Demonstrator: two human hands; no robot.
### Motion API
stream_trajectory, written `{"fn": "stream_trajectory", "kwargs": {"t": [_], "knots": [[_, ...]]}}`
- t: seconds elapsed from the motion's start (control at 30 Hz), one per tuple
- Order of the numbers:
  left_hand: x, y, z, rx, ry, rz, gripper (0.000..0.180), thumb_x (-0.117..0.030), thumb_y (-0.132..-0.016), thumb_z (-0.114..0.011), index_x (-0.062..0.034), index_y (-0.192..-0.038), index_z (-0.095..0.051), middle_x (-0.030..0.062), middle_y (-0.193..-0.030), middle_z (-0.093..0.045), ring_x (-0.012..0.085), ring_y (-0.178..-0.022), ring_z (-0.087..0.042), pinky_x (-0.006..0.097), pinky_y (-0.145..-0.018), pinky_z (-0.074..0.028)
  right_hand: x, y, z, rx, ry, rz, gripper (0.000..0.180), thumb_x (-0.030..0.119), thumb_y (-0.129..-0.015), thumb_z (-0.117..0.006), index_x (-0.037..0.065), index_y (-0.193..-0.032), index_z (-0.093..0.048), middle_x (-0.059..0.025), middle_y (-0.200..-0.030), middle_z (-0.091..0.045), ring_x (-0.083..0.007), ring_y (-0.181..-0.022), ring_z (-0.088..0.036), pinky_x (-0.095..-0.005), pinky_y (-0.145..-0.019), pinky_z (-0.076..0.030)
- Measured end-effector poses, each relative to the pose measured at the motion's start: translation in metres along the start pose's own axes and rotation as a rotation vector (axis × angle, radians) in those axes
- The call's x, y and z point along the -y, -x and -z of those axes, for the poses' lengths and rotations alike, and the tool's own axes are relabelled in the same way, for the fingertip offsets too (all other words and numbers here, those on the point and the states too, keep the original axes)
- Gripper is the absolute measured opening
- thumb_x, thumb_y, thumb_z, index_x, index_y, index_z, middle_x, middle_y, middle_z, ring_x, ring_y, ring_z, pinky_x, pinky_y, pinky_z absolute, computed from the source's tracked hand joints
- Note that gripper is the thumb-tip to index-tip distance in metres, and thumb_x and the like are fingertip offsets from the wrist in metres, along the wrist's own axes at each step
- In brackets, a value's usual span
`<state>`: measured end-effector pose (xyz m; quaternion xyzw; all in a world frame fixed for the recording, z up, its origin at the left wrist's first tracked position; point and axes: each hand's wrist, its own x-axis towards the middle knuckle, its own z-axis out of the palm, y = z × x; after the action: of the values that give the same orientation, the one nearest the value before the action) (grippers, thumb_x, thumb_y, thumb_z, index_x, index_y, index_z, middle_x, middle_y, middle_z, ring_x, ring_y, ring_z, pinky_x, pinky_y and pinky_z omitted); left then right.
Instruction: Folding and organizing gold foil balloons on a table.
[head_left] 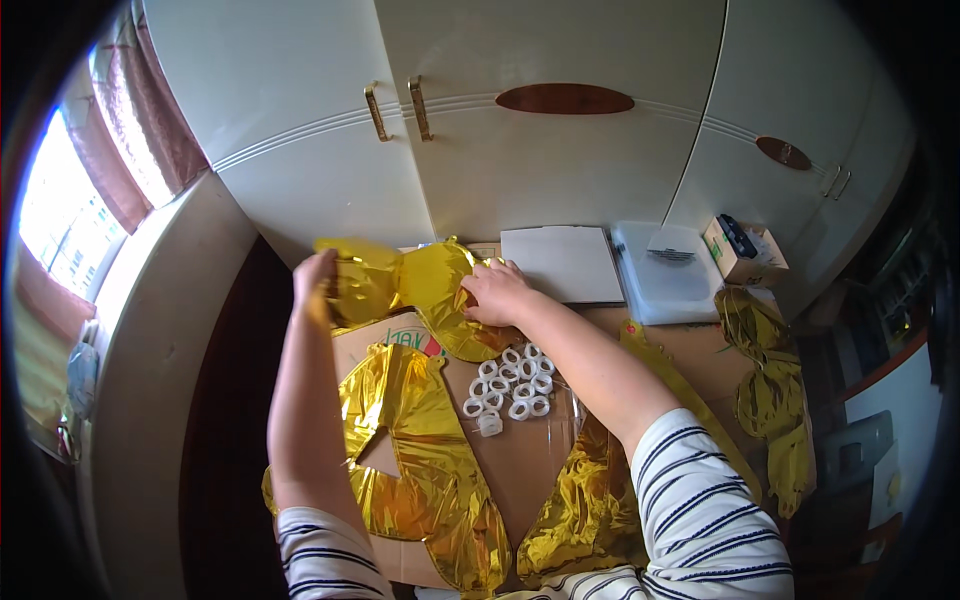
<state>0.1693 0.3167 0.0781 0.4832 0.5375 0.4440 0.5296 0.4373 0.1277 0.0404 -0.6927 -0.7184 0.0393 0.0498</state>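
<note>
Stretching its long axis crosswise from the left hand (314,278) to the right hand (497,292), the gold foil (430,276) bends toward the body beneath the right fingers. Left fingers, blurred, grasp its left end; right fingers curl over the other lobe, whether pinching I cannot tell.

Open cardboard (515,470) lane between near-left gold foil (440,455) and near-right gold foil (585,500), but white rings (509,372) plug its far end, right forearm (597,362) crosses just right of them, cabinet doors (560,170) wall off the back.
</note>
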Motion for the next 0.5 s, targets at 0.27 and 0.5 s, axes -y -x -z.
{"fn": "stream_trajectory", "kwargs": {"t": [0.27,0.5], "knots": [[-0.107,-0.015,0.25,-0.135,0.762,-0.255,0.036,-0.023,-0.104,-0.045,0.0035,-0.127,-0.053,0.0152,-0.12,-0.063,0.0299,-0.102,-0.066,0.045,-0.092,-0.055,-0.012,0.004,-0.001,-0.006,0.061,-0.019,0.054,0.047,-0.08,-0.076,0.015,-0.121,-0.063,-0.0097,-0.126,-0.06,-0.0336,-0.122,-0.053,-0.0506,-0.103,-0.041],[-0.163,0.078,0.417,-1.012,-0.631,-0.539,0.055,-0.056,-0.092,-0.059,-0.0053,-0.108,-0.072,0.0117,-0.098,-0.073,0.0227,-0.096,-0.067,0.036,-0.089,-0.051,0.005,-0.004,0.005,-0.025,0.089,0.053,0.054,0.049,-0.079,-0.075,0.016,-0.121,-0.064,-0.0112,-0.122,-0.064,-0.0343,-0.118,-0.058,-0.0496,-0.104,-0.039]]}}
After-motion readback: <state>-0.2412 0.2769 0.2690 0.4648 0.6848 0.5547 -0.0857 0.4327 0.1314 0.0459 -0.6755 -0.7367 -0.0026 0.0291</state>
